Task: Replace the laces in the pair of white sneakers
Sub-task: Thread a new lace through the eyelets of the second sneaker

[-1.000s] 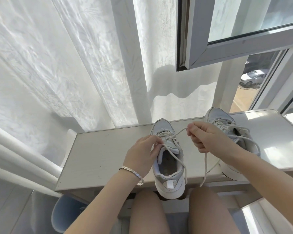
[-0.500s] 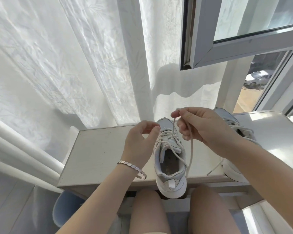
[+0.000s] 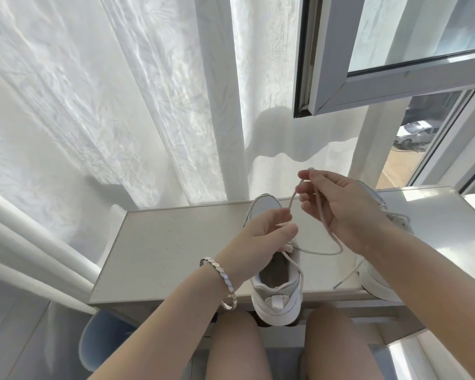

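Note:
A white sneaker (image 3: 276, 300) stands heel-first at the front edge of the pale table (image 3: 170, 250), its toe pointing to the window. My left hand (image 3: 258, 239), with a bracelet at the wrist, pinches the lace over the shoe's tongue. My right hand (image 3: 340, 207) is raised above the toe and pinches the cream lace (image 3: 322, 252) between thumb and finger; the lace loops down and its free end hangs near the table edge. The second sneaker (image 3: 373, 281) sits to the right, mostly hidden behind my right forearm.
White curtains (image 3: 121, 105) hang behind the table. An open window sash (image 3: 395, 86) juts out above the right side. My bare knees are under the table's front edge, and a blue stool (image 3: 104, 338) shows at lower left.
My right hand has lifted higher and drawn the lace up and away from the shoe. My left hand shifted onto the upper eyelets.

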Demonstrator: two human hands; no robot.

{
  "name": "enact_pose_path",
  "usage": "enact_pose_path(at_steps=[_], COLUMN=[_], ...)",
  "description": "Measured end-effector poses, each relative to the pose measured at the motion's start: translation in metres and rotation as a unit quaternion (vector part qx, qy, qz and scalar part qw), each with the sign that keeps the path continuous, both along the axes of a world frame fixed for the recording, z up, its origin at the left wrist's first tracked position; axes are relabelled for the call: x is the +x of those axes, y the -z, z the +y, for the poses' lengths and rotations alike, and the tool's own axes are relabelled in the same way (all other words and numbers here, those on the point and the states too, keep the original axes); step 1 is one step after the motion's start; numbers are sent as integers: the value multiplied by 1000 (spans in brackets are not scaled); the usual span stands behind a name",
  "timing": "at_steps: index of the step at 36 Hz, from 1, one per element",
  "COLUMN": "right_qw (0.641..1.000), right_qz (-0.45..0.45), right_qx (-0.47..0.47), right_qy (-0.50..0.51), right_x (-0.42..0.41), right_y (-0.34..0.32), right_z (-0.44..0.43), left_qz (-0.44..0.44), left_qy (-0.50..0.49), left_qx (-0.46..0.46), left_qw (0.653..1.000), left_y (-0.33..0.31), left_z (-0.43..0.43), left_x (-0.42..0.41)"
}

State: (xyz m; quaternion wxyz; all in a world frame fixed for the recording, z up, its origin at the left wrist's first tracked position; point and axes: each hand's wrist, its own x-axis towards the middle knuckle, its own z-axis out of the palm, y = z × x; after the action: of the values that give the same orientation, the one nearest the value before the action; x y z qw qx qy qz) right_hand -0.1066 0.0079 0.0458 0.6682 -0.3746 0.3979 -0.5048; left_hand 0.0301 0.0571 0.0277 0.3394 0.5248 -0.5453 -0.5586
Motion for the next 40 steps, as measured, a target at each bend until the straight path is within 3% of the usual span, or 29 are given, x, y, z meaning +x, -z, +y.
enact_pose_path(at_steps=[5, 9, 12, 16, 18, 20, 23, 27, 30, 33, 38, 40], right_qw=[999, 999, 997, 975, 962, 947, 927, 903, 875, 873, 804, 799], right_qz=[-42, 19, 72, 213, 268, 317, 373, 424, 474, 469, 562, 570], right_qx=[-4, -30, -27, -13, -9, -16, -25, -47, -81, -113, -192, -191], right_qy=[-24, -24, -32, -68, -60, -43, -35, -46, -53, -69, -28, -25], right_x=[9, 8, 3, -5, -9, -12, -16, -19, -18, -18, -20, -21], right_y=[1, 4, 8, 19, 23, 28, 33, 39, 40, 37, 38, 39], right_z=[4, 5, 5, 5, 4, 2, -1, -2, 0, 5, 9, 8], left_qz=[22, 79, 65, -67, -184, -298, -380, -456, -423, -350, -322, -322], left_qy=[24, 11, 32, -43, -86, -57, 41, 88, 89, 69, 54, 64], left_qx=[-5, 31, 10, -110, -206, -267, -237, -218, -214, -210, -213, -206], left_qw=[999, 996, 997, 991, 957, 915, 893, 858, 876, 910, 921, 922], left_y=[8, 16, 19, 20, 21, 23, 22, 14, 6, -5, -11, -12], left_z=[9, 16, 21, 20, 16, 10, 0, -16, -27, -37, -53, -56], left_x=[-15, -25, -26, -16, -3, 11, 24, 26, 25, 17, -2, -7])
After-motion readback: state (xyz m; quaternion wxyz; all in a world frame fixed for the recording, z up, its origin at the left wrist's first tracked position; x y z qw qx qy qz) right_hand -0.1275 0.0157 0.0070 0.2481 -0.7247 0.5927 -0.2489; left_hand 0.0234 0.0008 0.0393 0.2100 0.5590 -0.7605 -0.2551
